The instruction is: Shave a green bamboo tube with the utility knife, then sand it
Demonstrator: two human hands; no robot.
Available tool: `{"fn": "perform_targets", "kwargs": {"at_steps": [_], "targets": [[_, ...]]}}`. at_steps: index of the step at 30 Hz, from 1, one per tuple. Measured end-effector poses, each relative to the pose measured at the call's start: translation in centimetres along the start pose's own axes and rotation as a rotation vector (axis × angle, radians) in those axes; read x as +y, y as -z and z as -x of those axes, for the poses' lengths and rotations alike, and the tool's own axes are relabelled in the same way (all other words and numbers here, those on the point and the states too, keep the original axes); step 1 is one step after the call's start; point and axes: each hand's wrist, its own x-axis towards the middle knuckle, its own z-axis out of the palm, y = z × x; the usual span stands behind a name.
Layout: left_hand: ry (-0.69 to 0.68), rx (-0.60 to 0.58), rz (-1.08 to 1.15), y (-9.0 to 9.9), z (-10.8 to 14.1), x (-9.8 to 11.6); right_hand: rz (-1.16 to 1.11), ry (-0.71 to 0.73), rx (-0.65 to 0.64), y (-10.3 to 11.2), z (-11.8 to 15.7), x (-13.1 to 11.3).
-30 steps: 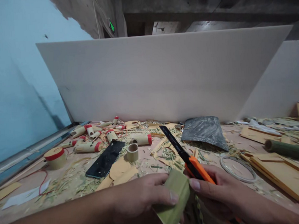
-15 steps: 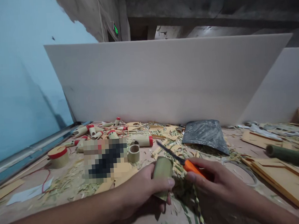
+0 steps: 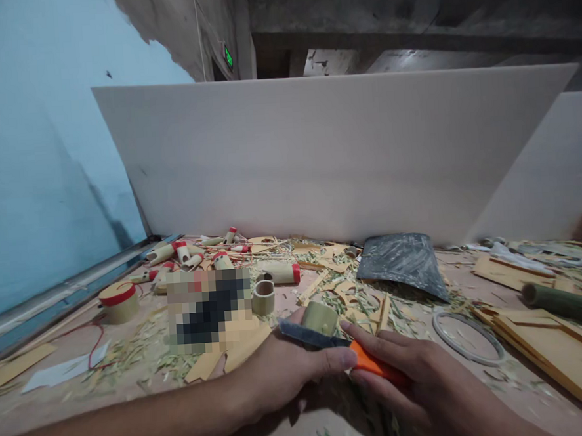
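Note:
A short pale-green bamboo tube (image 3: 319, 317) sits in my left hand (image 3: 288, 369), whose fingers are wrapped round its lower part. My right hand (image 3: 409, 375) grips a knife with an orange handle (image 3: 373, 361). The dark knife blade (image 3: 310, 334) points left and lies across the near side of the tube. My left thumb rests by the base of the blade, close to the handle. Where exactly the edge meets the bamboo I cannot tell.
Shavings cover much of the work surface. Red-ended bamboo pieces (image 3: 282, 273), a bamboo ring (image 3: 264, 298) and a red-rimmed bamboo pot (image 3: 119, 303) stand left. A dark curved sheet (image 3: 402, 267), a tape-like ring (image 3: 468, 339), wooden panels (image 3: 560, 359) and a green bamboo length (image 3: 565, 302) lie right.
The knife has moved left and down, from beside the bamboo tube to across its near side. My hands have come together, and the tube's top has tipped away from me.

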Motion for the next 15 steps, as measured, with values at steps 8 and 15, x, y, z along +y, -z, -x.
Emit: {"fn": "perform_targets", "kwargs": {"at_steps": [8,15], "targets": [[0.048,0.134,-0.064,-0.1,-1.0,-0.1,0.155,-0.206,0.158,0.4,-1.9,1.5],[-0.007,0.054,0.053,0.8,-0.9,-0.5,0.019,-0.155,0.154,1.9,-2.3,1.8]]}}
